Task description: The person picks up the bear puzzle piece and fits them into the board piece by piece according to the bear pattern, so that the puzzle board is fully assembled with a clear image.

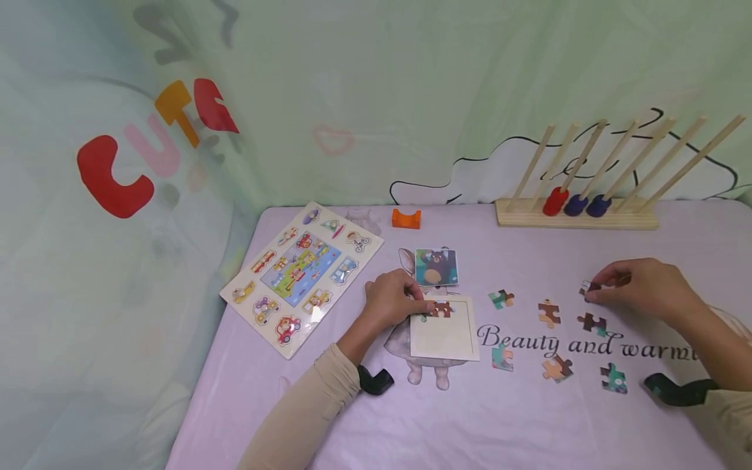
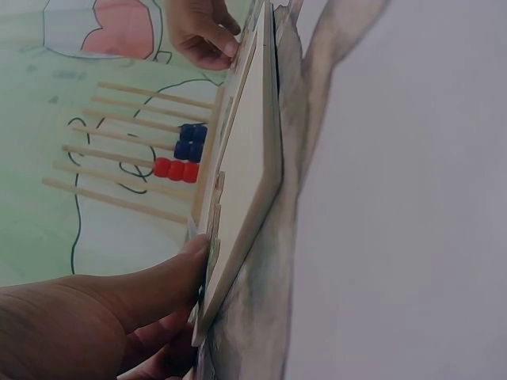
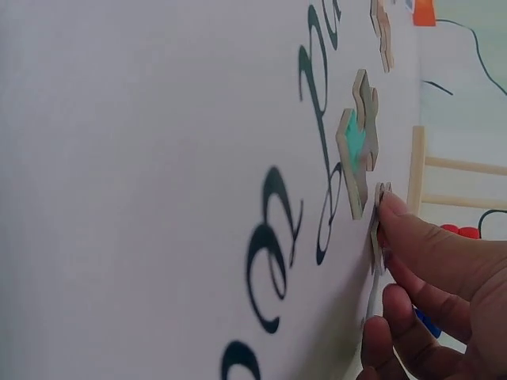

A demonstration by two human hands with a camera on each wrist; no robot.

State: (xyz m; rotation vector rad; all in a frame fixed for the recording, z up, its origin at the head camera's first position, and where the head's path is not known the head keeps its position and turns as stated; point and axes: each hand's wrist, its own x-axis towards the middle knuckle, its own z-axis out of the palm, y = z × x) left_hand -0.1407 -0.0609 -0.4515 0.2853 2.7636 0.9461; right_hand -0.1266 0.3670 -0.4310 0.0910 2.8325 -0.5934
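Note:
A square wooden puzzle tray (image 1: 443, 343) lies on the cloth, with a brown bear-face puzzle piece (image 1: 442, 309) set along its upper side. The left hand (image 1: 392, 299) grips the tray's upper left corner, its thumb on top near the pieces; in the left wrist view the other fingers are partly hidden past the edge. Over at the right, the right hand (image 1: 643, 287) pinches a small jigsaw piece (image 1: 585, 289) between thumb and fingers, close to the table. Loose jigsaw pieces near it include a brown and green one (image 1: 592, 323) and a brown one (image 1: 549, 313).
A bear picture card (image 1: 436, 267) lies just behind the tray. A vehicle peg puzzle board (image 1: 301, 281) is at the left. An orange block (image 1: 406, 219) and a wooden peg rack (image 1: 578, 220) with red and blue beads stand along the back. Several loose pieces lie between the hands.

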